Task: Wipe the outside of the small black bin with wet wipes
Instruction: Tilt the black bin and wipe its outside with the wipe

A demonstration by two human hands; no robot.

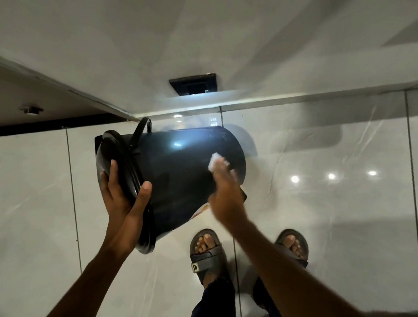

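The small black bin [175, 175] is held tipped on its side above the floor, lid end to the left, base to the right. My left hand [121, 195] grips the lid rim, fingers over the closed lid and thumb on the bin's side. My right hand [225, 193] presses a white wet wipe [216, 160] against the bin's side wall near the base; the hand is blurred. A thin black handle [139, 131] sticks up near the lid.
Glossy pale floor tiles [327, 196] lie below. A white wall [164, 37] with a dark socket plate [193, 85] stands behind the bin. A door's lower edge [40, 104] is at the left. My two sandalled feet [208, 251] stand right under the bin.
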